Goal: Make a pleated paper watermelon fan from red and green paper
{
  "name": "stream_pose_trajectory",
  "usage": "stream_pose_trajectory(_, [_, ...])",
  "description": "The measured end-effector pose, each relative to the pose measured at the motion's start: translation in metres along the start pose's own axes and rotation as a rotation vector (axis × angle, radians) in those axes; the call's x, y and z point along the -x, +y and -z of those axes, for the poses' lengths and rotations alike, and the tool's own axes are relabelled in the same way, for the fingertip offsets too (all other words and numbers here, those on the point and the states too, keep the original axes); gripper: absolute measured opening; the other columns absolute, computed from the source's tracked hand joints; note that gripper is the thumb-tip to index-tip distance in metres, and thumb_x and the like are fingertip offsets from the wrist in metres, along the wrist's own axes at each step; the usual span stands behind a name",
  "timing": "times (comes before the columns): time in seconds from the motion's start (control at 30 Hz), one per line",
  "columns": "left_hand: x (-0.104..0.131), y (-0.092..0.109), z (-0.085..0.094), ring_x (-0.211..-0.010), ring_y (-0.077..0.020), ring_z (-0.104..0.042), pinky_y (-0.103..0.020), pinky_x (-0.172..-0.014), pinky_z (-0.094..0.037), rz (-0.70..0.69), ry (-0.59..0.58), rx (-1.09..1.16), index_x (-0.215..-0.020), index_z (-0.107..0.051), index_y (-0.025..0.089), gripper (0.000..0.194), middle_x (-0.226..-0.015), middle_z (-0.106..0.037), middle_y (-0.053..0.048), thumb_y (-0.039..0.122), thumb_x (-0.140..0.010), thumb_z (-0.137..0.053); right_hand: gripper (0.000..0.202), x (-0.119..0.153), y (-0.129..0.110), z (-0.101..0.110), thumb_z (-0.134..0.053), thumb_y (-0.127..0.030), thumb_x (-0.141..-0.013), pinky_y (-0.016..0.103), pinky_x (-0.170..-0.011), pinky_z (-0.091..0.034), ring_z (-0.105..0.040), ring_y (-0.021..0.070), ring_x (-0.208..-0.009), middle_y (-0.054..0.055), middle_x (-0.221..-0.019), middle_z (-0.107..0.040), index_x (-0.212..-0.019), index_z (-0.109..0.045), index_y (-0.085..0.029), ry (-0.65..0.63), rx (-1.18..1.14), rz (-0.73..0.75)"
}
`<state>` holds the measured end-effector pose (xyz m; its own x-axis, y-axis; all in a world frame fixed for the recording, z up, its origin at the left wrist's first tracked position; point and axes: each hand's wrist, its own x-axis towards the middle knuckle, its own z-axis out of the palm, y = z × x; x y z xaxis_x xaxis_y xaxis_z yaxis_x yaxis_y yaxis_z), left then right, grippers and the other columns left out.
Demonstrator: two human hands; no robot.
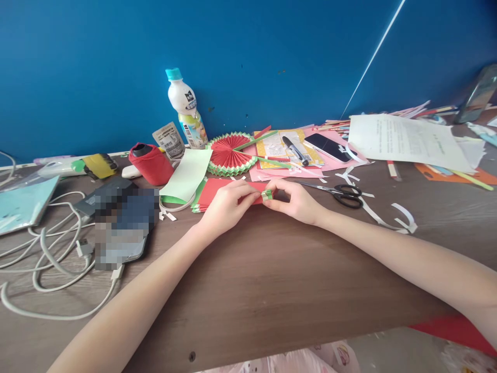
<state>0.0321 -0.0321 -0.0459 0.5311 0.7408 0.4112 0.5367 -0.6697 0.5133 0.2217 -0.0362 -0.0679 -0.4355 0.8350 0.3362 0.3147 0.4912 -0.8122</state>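
Observation:
Near the middle of the desk, my right hand (293, 201) pinches a small green and pale folded piece of paper (267, 195) between thumb and forefinger. My left hand (231, 203) is closed too, its thumb and fingertips meeting at the left side of that piece. Red paper sheets with green edges (212, 190) lie under and behind my left hand, partly hidden by it. Just behind my hands rests a pleated red paper fan (231, 153) with a green zigzag rim. Black-handled scissors (345, 196) lie to the right of my right hand.
A bottle (186, 109) stands against the blue wall. Left are a red pouch (153, 165), pale green paper (188, 173), white cables (58, 259) and a blurred phone (126, 228). Right are a phone (330, 146), a marker (294, 150), a printed sheet (404, 142) and paper scraps (406, 217).

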Motion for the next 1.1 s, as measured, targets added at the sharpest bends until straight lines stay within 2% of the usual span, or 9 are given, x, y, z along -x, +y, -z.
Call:
stream_pose_trajectory(0.27, [0.0012,0.0029,-0.0033,-0.070,-0.0115,-0.055,-0.022,-0.066,-0.043,-0.016,0.048,-0.045,-0.076,-0.063,0.016,0.019,-0.075,-0.060,-0.001,0.021,-0.084,-0.047,0.012,-0.0014,0.0000,-0.0003,-0.051,-0.028,-0.082,0.028,-0.072,-0.036,-0.046,0.0136,-0.074,0.001,-0.077,-0.051,-0.075,-0.051,-0.018,-0.021,-0.049,-0.007])
stream_pose_trajectory(0.67, [0.0021,0.0028,-0.0068,-0.073,-0.0122,-0.054,-0.023,-0.067,-0.043,-0.035,0.026,-0.055,-0.081,-0.062,0.017,0.014,-0.077,-0.059,-0.001,0.023,-0.083,-0.050,0.008,-0.0022,0.0032,-0.0003,-0.050,-0.020,-0.079,0.029,-0.072,-0.036,-0.044,0.0133,-0.074,0.000,-0.076,-0.050,-0.072,-0.049,-0.018,-0.046,-0.095,0.001])
stream_pose_trajectory(1.1, [0.0032,0.0034,-0.0087,-0.068,-0.0113,-0.051,-0.022,-0.063,-0.040,-0.060,0.089,-0.108,-0.075,-0.059,0.017,0.013,-0.070,-0.055,0.000,0.021,-0.083,-0.050,0.010,-0.0013,-0.0018,-0.0017,-0.058,-0.023,-0.075,0.030,-0.071,-0.041,-0.048,0.0138,-0.073,0.000,-0.078,-0.050,-0.075,-0.048,-0.019,-0.042,0.056,0.065])
